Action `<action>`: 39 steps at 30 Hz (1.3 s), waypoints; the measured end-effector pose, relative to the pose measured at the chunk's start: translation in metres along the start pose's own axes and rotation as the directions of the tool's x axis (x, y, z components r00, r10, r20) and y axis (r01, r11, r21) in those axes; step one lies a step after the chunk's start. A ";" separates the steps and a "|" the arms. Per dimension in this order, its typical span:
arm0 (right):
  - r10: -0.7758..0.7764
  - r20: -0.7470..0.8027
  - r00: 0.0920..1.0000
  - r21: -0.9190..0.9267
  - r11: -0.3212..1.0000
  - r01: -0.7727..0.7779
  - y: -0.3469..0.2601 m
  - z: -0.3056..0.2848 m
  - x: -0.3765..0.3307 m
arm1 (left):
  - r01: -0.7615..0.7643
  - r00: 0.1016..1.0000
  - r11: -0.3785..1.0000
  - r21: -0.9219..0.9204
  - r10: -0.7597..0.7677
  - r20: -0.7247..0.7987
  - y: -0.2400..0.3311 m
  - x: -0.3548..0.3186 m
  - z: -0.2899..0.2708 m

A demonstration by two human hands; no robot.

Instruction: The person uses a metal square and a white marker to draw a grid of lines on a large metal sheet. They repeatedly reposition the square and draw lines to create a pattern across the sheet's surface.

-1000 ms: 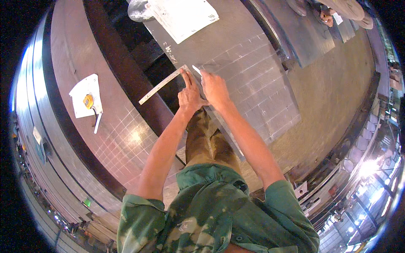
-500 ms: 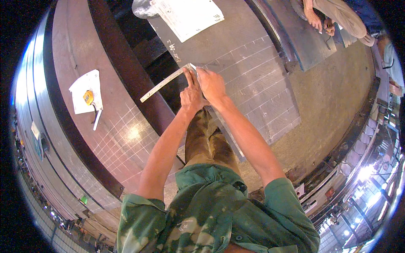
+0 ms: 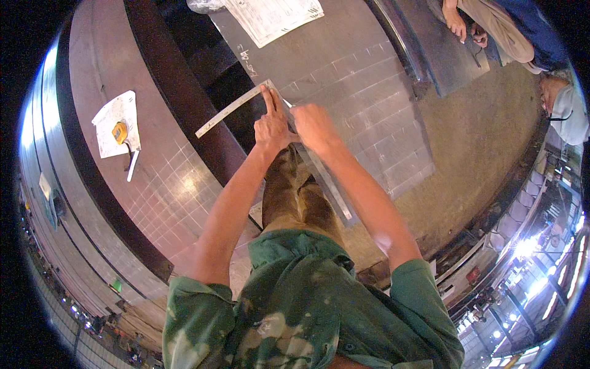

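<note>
A steel square (image 3: 228, 115) lies at the near left edge of a grey steel plate (image 3: 344, 46) ruled with pale lines. Its short leg juts left over a dark gap; the long leg (image 3: 332, 189) runs back toward my body. My left hand (image 3: 271, 128) presses the square down near its corner, two fingers straight and the others bent. Just right of it, beside the long leg, my right hand (image 3: 314, 128) is closed round a thin white marking stick (image 3: 287, 103), whose tip points at the plate.
At left, a brownish plate (image 3: 101, 46) with a white grid bears a paper sheet (image 3: 110, 141) and a yellow tape measure (image 3: 120, 132). Drawing sheets (image 3: 270, 21) lie on the far plate. Another person's hand (image 3: 456, 26) is over a plate at upper right.
My right hand has drawn back from the square's corner along the long leg, toward me. My left hand stays on the square. The whole view has shifted slightly.
</note>
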State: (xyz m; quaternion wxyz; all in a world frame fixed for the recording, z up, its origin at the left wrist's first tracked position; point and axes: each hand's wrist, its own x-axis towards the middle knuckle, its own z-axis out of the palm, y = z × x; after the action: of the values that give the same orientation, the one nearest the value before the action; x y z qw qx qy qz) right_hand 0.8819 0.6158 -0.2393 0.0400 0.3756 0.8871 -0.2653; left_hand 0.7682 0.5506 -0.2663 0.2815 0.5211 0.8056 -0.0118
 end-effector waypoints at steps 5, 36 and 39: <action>0.073 0.059 0.996 0.026 0.997 -0.075 0.004 -0.001 -0.040 | 0.011 1.000 0.999 -0.031 -0.010 0.024 0.005 -0.003 -0.008; 0.241 0.312 0.919 -0.099 0.970 -0.221 0.018 -0.005 -0.208 | 0.038 0.995 0.999 0.018 -0.039 0.090 0.012 -0.003 -0.019; 0.234 0.330 0.914 -0.116 0.971 -0.207 0.028 0.009 -0.213 | 0.021 0.998 1.000 0.019 -0.022 0.065 0.012 -0.003 -0.017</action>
State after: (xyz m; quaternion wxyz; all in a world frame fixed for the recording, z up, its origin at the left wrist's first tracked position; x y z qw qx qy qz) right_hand 1.0523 0.4902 -0.2021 0.2377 0.4196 0.8284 -0.2848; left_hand 0.7716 0.5588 -0.2477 0.3030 0.5144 0.8013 -0.0391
